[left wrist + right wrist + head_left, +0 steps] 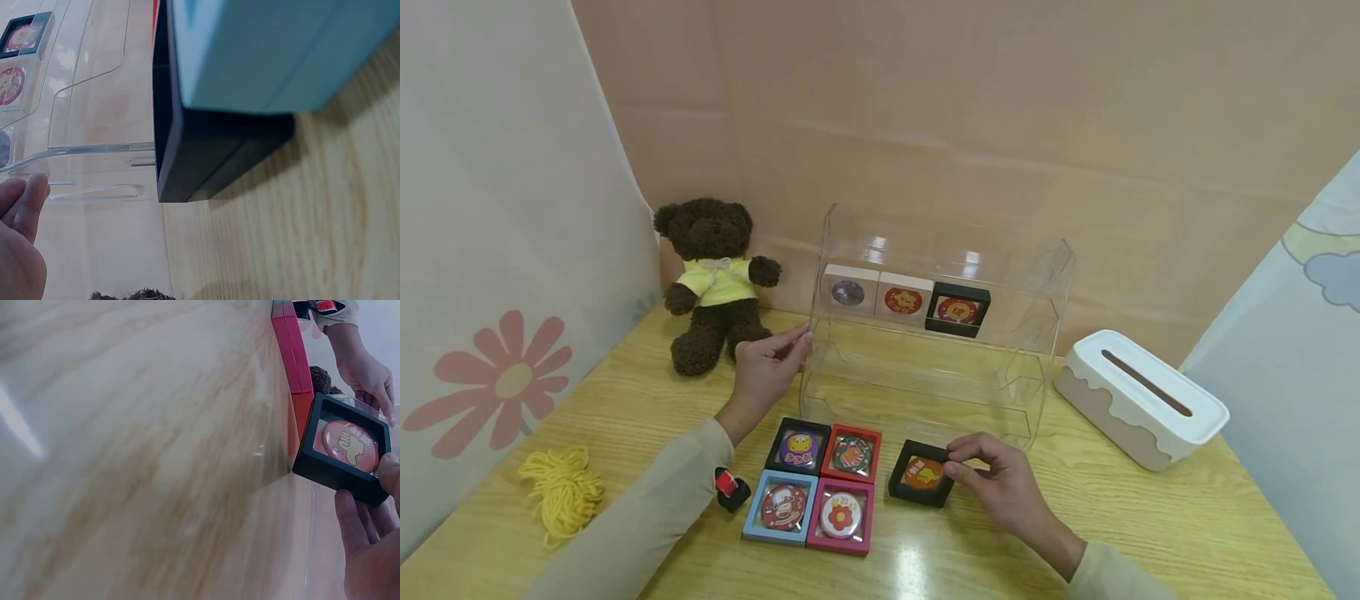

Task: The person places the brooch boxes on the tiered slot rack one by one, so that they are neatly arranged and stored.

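A clear acrylic rack (925, 379) stands mid-table, with three framed badges on its upper tier, the rightmost in a black frame (957, 309). My left hand (767, 371) pinches the rack's left edge, also seen in the left wrist view, where the hand (22, 240) is partly cut off. Between thumb and fingers, my right hand (1007, 492) holds a black frame with an orange badge (922, 472) by its right side, in front of the rack. The right wrist view shows that frame (344, 447) tilted in the hand (375, 550).
Four framed badges lie in a block left of the held frame, among them a blue one (780, 507) and a pink one (841, 517). A brown bear (715, 283) sits behind left, yellow yarn (561, 493) lies front left, and a tissue box (1138, 400) stands right.
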{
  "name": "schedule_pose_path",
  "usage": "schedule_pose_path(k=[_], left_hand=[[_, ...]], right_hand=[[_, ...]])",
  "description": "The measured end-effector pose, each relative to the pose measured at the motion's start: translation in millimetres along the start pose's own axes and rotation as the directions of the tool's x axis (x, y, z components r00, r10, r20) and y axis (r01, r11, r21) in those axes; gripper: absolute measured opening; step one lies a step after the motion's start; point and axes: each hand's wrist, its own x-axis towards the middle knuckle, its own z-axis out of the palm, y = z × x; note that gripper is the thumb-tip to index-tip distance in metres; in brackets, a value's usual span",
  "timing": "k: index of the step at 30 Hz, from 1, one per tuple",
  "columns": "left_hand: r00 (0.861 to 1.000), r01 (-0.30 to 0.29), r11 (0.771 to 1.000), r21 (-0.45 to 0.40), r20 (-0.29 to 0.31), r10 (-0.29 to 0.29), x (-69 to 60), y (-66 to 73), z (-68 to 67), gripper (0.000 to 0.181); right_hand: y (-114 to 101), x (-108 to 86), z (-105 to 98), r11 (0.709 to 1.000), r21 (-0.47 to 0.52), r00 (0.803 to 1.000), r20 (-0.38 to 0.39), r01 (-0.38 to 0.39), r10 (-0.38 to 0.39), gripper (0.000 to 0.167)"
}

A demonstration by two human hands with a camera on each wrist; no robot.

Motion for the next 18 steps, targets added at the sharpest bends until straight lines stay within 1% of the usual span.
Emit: schedule_pose_path(k=[9, 15, 18], left_hand=[[1.000, -0.013, 1.000, -0.005, -0.007, 0.013, -0.6, -0.8, -0.5, 0.016], [1.000, -0.016, 1.000, -0.002, -0.006, 0.016, 0.2, 1.0, 0.1, 0.016], [1.000, -0.015, 1.000, -0.011, -0.006, 0.015, 0.2, 1.3, 0.0, 0.016]], right_hand=[[-4.6, 2.0, -6.7, 0.999, 0.009, 0.998, -0.043, -0.036, 0.037, 0.016], [-10.3, 6.4, -12.6, 0.999, 0.038, 0.996, -0.089, -0.007, 0.010, 0.018], [-12.1, 7.7, -16.1, 0.998, 0.061, 0.993, -0.120, -0.002, 0.009, 0.017]])
